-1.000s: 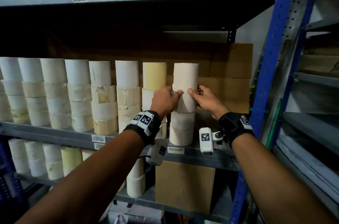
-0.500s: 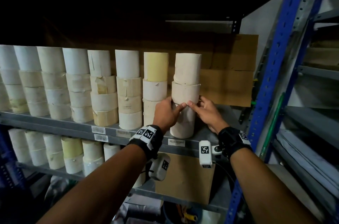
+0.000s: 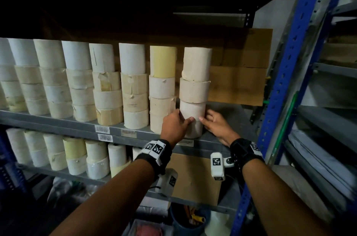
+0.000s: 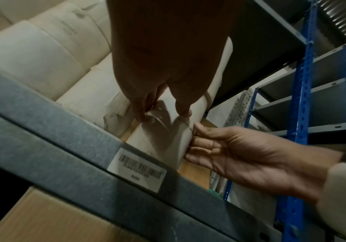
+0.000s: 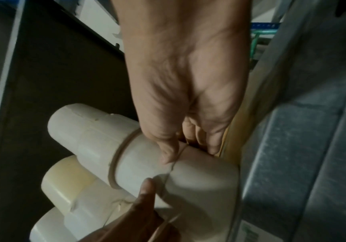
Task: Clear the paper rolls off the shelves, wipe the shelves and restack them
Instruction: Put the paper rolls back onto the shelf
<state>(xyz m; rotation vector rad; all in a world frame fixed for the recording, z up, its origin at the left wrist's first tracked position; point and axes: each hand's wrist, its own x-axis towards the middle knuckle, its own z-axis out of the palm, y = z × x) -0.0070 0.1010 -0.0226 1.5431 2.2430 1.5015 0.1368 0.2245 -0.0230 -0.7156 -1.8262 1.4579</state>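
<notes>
Head view facing the shelf (image 3: 58, 119) front; both wrist views close below, looking up at the same rightmost roll stack (image 3: 195, 89) (image 4: 168, 131) (image 5: 168, 163).

The barcode label (image 4: 136, 169) on the shelf edge (image 4: 68, 147) is too blurred to be read. The lowest roll (image 3: 193, 129) is partly covered by the left hand (image 3: 173, 126), and its base is perhaps hidden by fingers.
</notes>
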